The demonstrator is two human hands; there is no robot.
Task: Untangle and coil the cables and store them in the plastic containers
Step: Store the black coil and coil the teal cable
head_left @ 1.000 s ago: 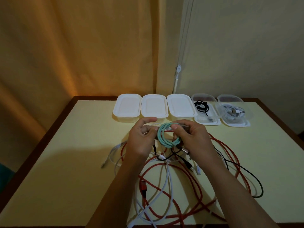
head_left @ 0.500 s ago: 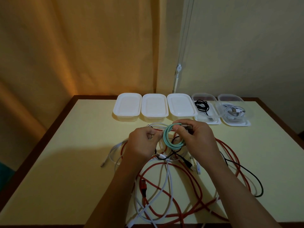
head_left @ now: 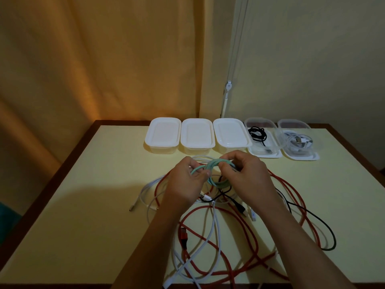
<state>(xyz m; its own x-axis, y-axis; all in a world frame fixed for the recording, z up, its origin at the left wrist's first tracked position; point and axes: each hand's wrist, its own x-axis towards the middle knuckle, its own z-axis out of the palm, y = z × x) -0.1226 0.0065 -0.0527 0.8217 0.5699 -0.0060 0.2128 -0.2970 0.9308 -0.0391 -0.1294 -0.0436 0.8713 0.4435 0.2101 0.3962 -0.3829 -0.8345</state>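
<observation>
White plastic, lidded and opaque, makes up the three rectangular containers (head_left: 163, 134) at the far left of the row along the back of the pale yellow surface (head_left: 87, 184), and these look like the free ones for what is being coiled now. Nearer, the left hand (head_left: 185, 182) curls its fingers and thumb round one side of the mint-green braided cable coil (head_left: 210, 170), held just above the loose heap; the right hand (head_left: 248, 178) pinches the opposite side of the same coil, fingers bent tightly over the loops. Beneath both hands sprawls the tangle of long red braided cable (head_left: 208, 245), thin white cables (head_left: 214, 226) and a black cable (head_left: 325, 224), still interlaced. To finish this step well, I judge the left hand should keep the loops pressed flat together so none springs open, while the right works the free end round the bundle or tucks it through; whether that end is already secured is hidden by the fingers. Lifting the coil clear before moving it would avoid snagging the heap below. Farther right, a clear plastic container with a coiled black cable (head_left: 260, 138) and, at the row's end, a clear plastic container with a coiled white cable (head_left: 295, 140) each rest on what seems to be their own lid, so the nearest white tub would need opening first.
</observation>
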